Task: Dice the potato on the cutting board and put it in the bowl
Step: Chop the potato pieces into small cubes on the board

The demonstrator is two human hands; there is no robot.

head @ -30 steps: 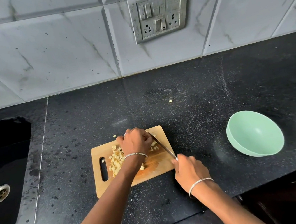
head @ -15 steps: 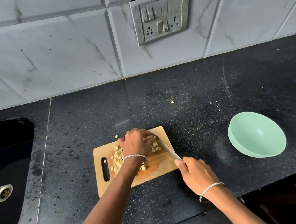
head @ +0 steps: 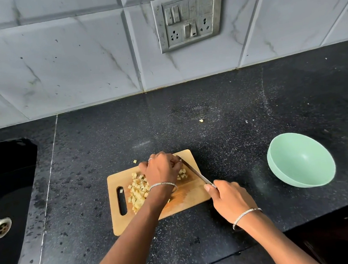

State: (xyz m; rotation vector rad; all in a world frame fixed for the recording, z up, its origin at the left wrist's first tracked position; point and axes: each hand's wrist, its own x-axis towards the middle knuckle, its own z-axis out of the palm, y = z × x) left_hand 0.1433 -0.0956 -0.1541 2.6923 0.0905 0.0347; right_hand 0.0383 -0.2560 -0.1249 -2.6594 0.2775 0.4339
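Observation:
A wooden cutting board [head: 184, 199] lies on the black counter, with a heap of pale diced potato [head: 137, 192] on its left half. My left hand [head: 162, 168] sits curled over the far middle of the board, holding down a potato piece that it mostly hides. A few cubes [head: 182, 173] show to its right. My right hand [head: 228, 195] grips the handle of a knife [head: 193, 171] at the board's right edge, the blade slanting toward my left fingertips. The mint green bowl [head: 300, 159] stands empty to the right.
A black sink [head: 2, 198] with a metal drain is at the left. Stray potato bits lie on the counter [head: 200, 120] and just beyond the board [head: 135, 161]. A switch plate [head: 189, 17] is on the tiled wall. The counter's front edge runs near my right forearm.
The knife blade has shifted slightly along the board near my left fingertips while my left hand stays put. The camera view has shifted a little.

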